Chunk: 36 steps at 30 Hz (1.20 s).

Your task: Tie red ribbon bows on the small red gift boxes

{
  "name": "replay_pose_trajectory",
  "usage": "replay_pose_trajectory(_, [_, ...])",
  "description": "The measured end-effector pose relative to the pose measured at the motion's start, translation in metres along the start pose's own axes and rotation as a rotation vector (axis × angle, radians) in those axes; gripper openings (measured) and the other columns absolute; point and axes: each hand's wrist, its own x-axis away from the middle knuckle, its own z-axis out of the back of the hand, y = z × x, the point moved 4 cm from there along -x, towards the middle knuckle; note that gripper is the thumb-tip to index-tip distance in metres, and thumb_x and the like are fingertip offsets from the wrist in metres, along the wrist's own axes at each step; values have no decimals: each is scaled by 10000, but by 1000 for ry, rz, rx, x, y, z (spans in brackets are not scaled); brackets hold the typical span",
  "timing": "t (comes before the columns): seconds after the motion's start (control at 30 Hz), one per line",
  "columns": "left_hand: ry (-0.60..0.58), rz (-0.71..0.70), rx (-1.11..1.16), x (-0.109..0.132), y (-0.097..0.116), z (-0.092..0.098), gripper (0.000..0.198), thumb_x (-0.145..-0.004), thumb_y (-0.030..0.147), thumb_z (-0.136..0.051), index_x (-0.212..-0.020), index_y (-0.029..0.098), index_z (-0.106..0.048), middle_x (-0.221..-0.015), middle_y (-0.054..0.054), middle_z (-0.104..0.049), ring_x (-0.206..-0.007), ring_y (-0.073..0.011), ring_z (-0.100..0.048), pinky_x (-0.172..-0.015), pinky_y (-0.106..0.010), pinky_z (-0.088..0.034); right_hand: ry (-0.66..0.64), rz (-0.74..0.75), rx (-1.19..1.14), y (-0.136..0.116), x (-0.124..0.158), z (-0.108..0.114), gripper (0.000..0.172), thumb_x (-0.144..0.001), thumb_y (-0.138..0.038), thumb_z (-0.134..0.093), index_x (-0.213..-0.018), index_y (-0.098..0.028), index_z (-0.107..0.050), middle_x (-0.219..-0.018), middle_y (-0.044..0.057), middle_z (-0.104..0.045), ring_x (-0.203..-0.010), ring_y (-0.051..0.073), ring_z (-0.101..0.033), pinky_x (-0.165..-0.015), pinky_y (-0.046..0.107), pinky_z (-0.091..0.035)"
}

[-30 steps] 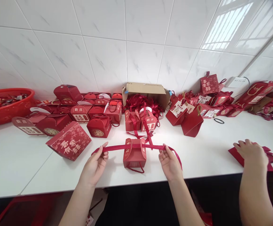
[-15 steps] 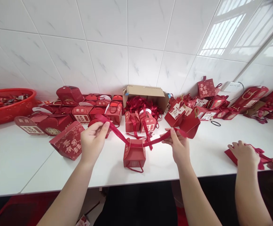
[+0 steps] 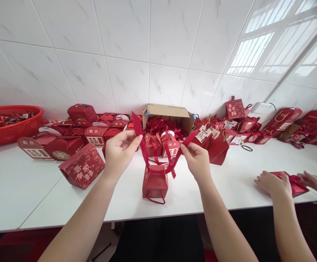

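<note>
A small red gift box (image 3: 155, 185) with a thin cord handle stands near the table's front edge. A dark red ribbon (image 3: 145, 154) runs through its top, and both ends rise from it. Above and left of the box, my left hand (image 3: 122, 151) pinches one end between thumb and fingers, its tip pointing up. On the other side my right hand (image 3: 195, 157) pinches the other end, higher than the box. Neither hand touches the box itself.
Behind are a cardboard carton (image 3: 169, 110) of ribbons and two ribboned boxes. Red boxes (image 3: 82, 165) line the left, near a red basin (image 3: 13, 131). More boxes (image 3: 217, 150) and a black ring (image 3: 247, 148) lie right. Another person's hands (image 3: 277, 185) touch a red box at far right.
My hands have come closer together, and the ribbon ends now rise more steeply from the box. At far right, the other person's hand has moved left and lies flatter over their box.
</note>
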Motion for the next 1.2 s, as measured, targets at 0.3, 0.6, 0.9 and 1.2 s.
replay_pose_trajectory(0.3, [-50, 27, 122, -5, 3, -1, 189, -723, 299, -745, -839, 153, -714, -810, -33, -727, -755, -157, -667, -722, -257, -535, -23, 54, -108, -19, -3, -8, 235, -785, -394, -682, -877, -180, -702, -843, 42, -731, -791, 186, -670, -742, 323, -542])
replay_pose_trajectory(0.6, [-52, 84, 187, -1, -3, -7, 217, -714, 327, -748, -832, 153, -692, -783, -36, -715, -746, -166, -673, -746, -295, -546, -84, 3, -295, -21, -6, -13, 208, -802, -390, -677, -871, -199, -719, -853, 27, -723, -781, 149, -640, -761, 300, -515])
replay_pose_trajectory(0.9, [-98, 109, 220, 6, -5, -9, 245, -718, 334, -760, -867, 149, -698, -825, -51, -740, -799, -182, -695, -819, -312, -540, -45, 4, -315, -26, -7, -10, 190, -774, -383, -706, -828, -201, -713, -805, 11, -707, -743, 140, -623, -735, 294, -499])
replay_pose_trajectory(1.2, [-81, 78, 263, 5, -4, -9, 238, -733, 323, -759, -876, 143, -694, -827, -50, -731, -820, -189, -693, -793, -311, -546, -78, 7, -351, -32, -7, -12, 135, -790, -336, -708, -809, -202, -710, -798, 1, -709, -753, 133, -637, -736, 269, -496])
